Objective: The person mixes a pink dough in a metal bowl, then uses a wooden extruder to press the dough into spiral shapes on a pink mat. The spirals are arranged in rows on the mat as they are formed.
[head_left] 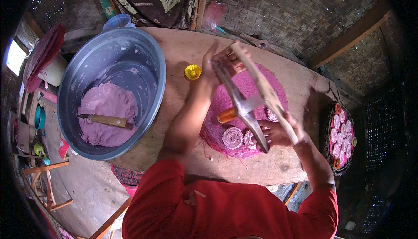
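Note:
A wooden hand press point(263, 86), made of two long bars, is held at a slant over a round pink woven mat point(222, 97). A whitish piece joins the bars at mid-length, and an orange cylinder point(227, 116) sticks out beside the darker bar. My left hand point(223, 61) grips the far ends of both bars. Around their near ends is my right hand point(283, 131), its fingers partly behind the bars. Coiled pink dough rosettes lie on the mat: one point(233, 138) in full view, another point(249, 139) and a third point(271, 114) partly covered by the press and hand.
Left on the wooden table point(183, 121) stands a large grey basin point(157, 65) with pink dough point(106, 102) and a wooden-handled tool point(109, 120) lying on it. A yellow fluted cup point(193, 72) sits near my left forearm. At far right is a round tray of rosettes point(342, 139).

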A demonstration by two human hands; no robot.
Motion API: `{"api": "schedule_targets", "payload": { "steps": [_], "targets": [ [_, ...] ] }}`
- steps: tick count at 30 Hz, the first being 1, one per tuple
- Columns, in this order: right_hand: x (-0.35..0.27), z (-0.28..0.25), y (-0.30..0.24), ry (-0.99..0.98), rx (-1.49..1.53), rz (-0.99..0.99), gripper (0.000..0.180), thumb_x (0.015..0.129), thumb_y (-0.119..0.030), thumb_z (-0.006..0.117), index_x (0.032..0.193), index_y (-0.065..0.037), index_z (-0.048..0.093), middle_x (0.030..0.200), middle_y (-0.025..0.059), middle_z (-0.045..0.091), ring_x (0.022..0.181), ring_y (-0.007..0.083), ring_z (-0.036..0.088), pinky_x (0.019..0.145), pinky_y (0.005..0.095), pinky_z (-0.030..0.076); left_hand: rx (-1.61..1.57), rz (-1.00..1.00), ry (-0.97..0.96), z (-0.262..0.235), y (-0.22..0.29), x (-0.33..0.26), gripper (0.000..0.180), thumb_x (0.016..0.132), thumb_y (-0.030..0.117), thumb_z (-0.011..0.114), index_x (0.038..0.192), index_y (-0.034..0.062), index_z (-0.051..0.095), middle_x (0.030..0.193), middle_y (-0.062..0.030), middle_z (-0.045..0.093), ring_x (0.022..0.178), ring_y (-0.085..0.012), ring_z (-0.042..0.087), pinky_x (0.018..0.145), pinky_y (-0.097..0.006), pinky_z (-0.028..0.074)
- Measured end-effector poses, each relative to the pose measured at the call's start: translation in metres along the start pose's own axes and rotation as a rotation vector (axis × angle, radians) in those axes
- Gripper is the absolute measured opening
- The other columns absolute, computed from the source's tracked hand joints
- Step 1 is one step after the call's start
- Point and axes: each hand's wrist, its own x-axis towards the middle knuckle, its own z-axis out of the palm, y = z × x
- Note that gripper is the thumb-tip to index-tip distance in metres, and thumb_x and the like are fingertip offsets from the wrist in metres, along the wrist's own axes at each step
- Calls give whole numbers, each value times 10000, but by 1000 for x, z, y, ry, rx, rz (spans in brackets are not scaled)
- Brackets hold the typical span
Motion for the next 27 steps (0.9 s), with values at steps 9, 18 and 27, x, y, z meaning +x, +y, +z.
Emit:
{"api": "schedule_targets", "payload": {
  "steps": [9, 18, 27],
  "targets": [
    [20, 10, -31, 267, -238, 120, 775, 884, -592, 497, 1388, -10, 406, 1138, 256, 601, 990, 303, 637, 815, 395, 532, -140, 403, 58, -47, 7, -33, 599, 934, 585, 413, 1147, 45, 557, 1043, -168, 616, 1046, -304, 558, 1007, -418, 407],
    [0, 43, -58, 455, -377, 89, 589, 868, -511, 565, 1271, -81, 555, 1069, 98, 634, 897, 169, 610, 750, 310, 492, -38, 415, -64, -3, 12, -17, 558, 947, 585, 363, 1146, 93, 536, 1042, -105, 583, 1026, -277, 529, 996, -451, 380],
    [-2, 60, -65, 578, -505, 14, 588, 856, -488, 599, 1235, -39, 570, 1151, 102, 599, 1021, 184, 568, 899, 306, 438, -94, 424, -123, 12, 11, -8, 587, 925, 585, 416, 1147, 55, 537, 1054, -146, 587, 1042, -297, 529, 1012, -426, 383]
  ]
}}
